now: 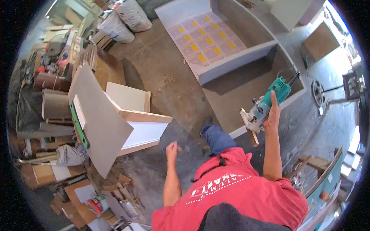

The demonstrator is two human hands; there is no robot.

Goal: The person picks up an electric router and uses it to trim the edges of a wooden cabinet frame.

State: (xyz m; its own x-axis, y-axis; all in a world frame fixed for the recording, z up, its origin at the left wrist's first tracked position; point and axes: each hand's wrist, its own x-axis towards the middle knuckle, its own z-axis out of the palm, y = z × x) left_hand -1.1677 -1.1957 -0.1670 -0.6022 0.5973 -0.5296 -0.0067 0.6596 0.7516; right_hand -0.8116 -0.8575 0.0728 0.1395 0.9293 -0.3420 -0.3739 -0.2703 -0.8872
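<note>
My right hand (273,114) is wrapped round a green trim router (278,91). The router has a clear lower housing, a pale base plate and a small wooden piece at its base; it is raised over the near end of a large open cabinet frame (238,63). My left hand (173,148) hangs with its fingers curled closed, and nothing shows in it. Near that hand, apart from it, is a wooden-edged assembly (145,116) with a white inner face. A large curved grey-beige panel (98,115) leans at its left.
A sheet with yellow labels (208,38) lies inside the cabinet frame. Filled sacks (132,15) stand at the back. Wood scraps (125,190) litter the lower left. A box (322,41) and a metal stand with a wheel (318,93) are on the right.
</note>
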